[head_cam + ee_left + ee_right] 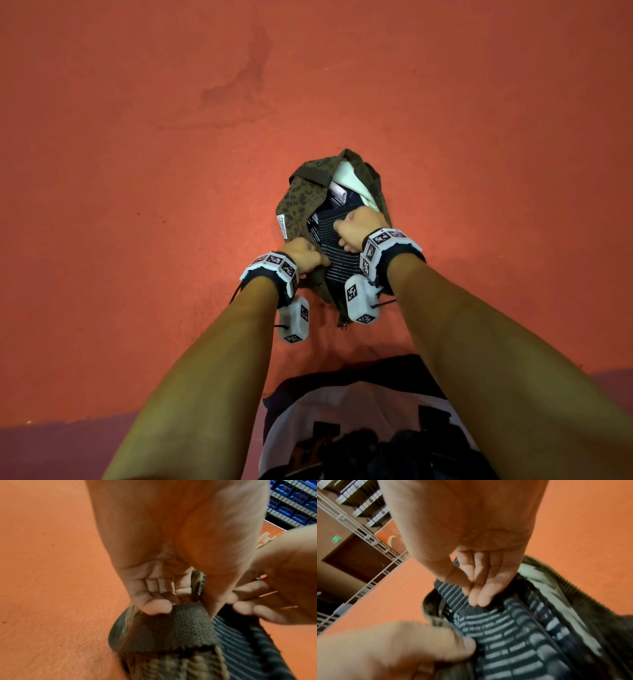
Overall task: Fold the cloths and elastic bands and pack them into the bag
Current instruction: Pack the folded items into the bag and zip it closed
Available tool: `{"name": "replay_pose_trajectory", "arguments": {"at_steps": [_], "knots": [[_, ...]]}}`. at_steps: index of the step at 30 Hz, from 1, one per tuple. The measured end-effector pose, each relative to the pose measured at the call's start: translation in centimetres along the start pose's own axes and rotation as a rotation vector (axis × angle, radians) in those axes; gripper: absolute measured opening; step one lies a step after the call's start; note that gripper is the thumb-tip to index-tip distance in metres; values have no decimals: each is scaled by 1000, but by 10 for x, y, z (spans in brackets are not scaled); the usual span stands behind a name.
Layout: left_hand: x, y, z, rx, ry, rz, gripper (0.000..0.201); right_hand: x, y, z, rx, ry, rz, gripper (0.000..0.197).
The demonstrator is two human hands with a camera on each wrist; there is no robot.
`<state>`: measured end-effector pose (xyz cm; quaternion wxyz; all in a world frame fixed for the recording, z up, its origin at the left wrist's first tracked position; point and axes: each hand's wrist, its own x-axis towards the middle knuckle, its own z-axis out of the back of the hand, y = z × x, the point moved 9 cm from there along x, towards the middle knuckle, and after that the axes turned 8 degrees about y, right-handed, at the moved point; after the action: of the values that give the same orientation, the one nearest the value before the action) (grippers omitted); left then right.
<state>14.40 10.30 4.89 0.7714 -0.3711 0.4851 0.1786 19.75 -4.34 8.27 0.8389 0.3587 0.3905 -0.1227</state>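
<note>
An olive leopard-print bag (301, 202) lies open on the orange surface. A dark striped cloth (337, 260) fills its mouth, with a white cloth (349, 178) and a pale folded piece further in. My left hand (306, 257) grips the bag's near left rim. In the left wrist view its thumb and curled fingers (157, 608) pinch the brown webbing strap (171, 631). My right hand (359, 224) is over the bag's opening. Its straight fingers (477, 599), held together, press down on the striped cloth (505, 635) inside the bag's zip edge (556, 577).
The orange surface (171, 171) spreads wide on every side of the bag, with a darker stain (246, 78) far ahead. The bag's zip pull (343, 323) hangs at the near end. My dark and white clothing (359, 428) is at the bottom. Metal shelving (359, 524) stands beyond the surface.
</note>
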Motion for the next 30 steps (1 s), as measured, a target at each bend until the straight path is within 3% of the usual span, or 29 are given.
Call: {"name": "replay_pose_trajectory", "arguments": {"at_steps": [2,5,8,18,21,24,30], "knots": [[3,-2,4,31,-41,-8,31,-2,-1,19,29,-80,6,37],[0,-9,13,112,-142,-28,43,-5,-4,36,-68,-203,27,20],[-2,-13,23,121,-214,-54,48,-4,-8,22,-97,-168,56,13],[1,-18,30,120,-264,-98,34,4,10,1,-164,-58,157,58],[1,-17,41,69,-355,-120,51,12,14,-4,-198,-32,153,64],[-1,-22,52,71,-429,-120,40,19,14,-6,-205,-3,119,65],[11,-30,61,61,-397,-181,27,29,13,-17,-214,47,80,72]]}}
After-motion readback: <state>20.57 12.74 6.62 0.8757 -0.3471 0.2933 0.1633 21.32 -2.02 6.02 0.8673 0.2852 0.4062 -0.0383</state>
